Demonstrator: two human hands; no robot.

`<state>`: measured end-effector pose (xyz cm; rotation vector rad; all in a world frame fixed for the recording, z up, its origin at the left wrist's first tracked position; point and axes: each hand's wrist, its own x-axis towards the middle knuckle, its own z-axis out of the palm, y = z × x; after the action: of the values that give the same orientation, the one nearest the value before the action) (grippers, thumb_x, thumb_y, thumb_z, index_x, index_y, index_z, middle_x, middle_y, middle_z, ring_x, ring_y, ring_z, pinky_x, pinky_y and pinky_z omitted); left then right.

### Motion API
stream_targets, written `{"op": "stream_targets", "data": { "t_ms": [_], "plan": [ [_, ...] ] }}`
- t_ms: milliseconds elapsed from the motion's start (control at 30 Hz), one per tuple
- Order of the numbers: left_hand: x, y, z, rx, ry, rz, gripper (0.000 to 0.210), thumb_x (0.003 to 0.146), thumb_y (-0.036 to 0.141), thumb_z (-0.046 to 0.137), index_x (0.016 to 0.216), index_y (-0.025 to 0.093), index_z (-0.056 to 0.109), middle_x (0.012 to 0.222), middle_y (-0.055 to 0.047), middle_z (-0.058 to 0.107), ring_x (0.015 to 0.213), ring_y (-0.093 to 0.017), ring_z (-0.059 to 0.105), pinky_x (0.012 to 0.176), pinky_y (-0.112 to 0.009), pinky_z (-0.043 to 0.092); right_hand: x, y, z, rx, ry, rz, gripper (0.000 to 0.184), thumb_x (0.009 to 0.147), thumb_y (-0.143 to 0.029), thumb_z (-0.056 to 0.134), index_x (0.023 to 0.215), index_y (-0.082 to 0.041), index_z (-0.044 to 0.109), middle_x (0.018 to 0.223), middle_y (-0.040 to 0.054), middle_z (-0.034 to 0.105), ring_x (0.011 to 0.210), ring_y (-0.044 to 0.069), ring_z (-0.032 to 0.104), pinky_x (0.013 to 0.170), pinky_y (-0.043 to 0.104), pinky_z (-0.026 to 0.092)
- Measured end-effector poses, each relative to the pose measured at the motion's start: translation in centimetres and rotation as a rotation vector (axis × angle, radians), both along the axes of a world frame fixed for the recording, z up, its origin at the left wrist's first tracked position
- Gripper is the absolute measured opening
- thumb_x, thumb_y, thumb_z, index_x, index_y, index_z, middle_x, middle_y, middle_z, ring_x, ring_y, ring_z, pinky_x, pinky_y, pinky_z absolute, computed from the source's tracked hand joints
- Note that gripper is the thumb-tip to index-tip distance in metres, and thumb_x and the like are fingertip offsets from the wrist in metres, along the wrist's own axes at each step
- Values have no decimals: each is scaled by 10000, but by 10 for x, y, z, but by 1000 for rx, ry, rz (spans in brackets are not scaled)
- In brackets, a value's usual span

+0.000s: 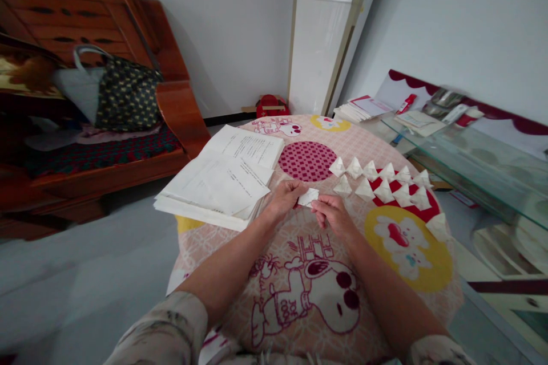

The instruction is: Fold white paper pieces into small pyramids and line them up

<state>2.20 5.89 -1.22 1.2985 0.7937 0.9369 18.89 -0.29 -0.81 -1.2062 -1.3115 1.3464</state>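
Just right of the paper stack (214, 179), grips a small paper piece (308, 197) with nearly closed left hand (287, 196) and right hand (334, 214), at opposite ends; risks a tear or crooked crease from an uneven pull; looks white, flat and roughly four-sided, with faint dark marks

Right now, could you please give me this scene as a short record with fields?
Left hand: gripping one side of a small white paper
Right hand: gripping the other side
Surface: round table under a patterned tablecloth
Right of hands: folded paper pieces, mostly in two rows
Left of hands: open stack of printed pages
Far left: wooden bench with a dark patterned bag
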Motion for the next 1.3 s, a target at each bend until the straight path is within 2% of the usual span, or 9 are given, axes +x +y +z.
{"op": "stream_targets", "data": {
  "t_ms": [233,367,600,833,933,1067,1167,1300],
  "plan": [
    [1,-5,6,-53,-16,12,462,817,573,656,614,169,562,527,27,509,477,-83,415,480,-234,298,-2,-1,2,1,-41,17,351,834,-513,637,675,-201,615,407,-61,476,347,94,399,408,241,292],
    [0,-5,8,-37,86,-23,384,731,516,732,666,156,616,573,37,529,526,-84,425,515,-225,304,-2,-3,4,-19,-118,65,341,824,-505,632,666,-203,608,405,-60,469,345,100,410,402,242,292],
    [2,-1,1,39,58,89,267,693,411,722,675,154,649,640,30,587,592,-88,462,584,-219,359,-5,-3,7,-39,-67,73,332,823,-499,640,688,-195,639,471,-28,558,398,114,487,431,244,365],
    [5,-4,-6,-28,28,92,273,705,412,751,698,159,650,610,42,577,563,-83,463,558,-209,360,-5,-4,3,-47,-15,29,320,798,-490,656,665,-202,613,415,-64,473,339,98,431,378,231,289],
    [6,-5,-4,-78,-43,31,353,721,477,776,718,153,636,583,44,551,518,-73,448,512,-201,342,-9,-3,3,-49,26,7,332,785,-496,672,647,-201,610,402,-70,451,321,94,420,362,230,285],
    [5,-4,0,-153,-167,-43,449,781,544,759,928,127,677,706,0,637,567,-99,571,530,-206,440,-11,-2,5,-48,106,-103,330,755,-500,690,635,-204,606,390,-81,427,302,89,402,338,224,293],
    [2,-1,1,-172,-162,-10,465,754,413,828,1073,118,661,752,-3,662,598,-105,619,569,-213,501,-11,-2,5,-84,120,-146,340,719,-517,708,637,-200,616,385,-83,421,297,89,403,321,219,292],
    [-3,5,-2,-150,-47,-19,425,740,235,819,1111,116,650,607,70,569,504,-73,559,539,-191,485,-9,-5,6,-247,92,-83,348,697,-524,711,686,-180,662,391,-70,468,294,97,419,307,222,311]
  ]
}}
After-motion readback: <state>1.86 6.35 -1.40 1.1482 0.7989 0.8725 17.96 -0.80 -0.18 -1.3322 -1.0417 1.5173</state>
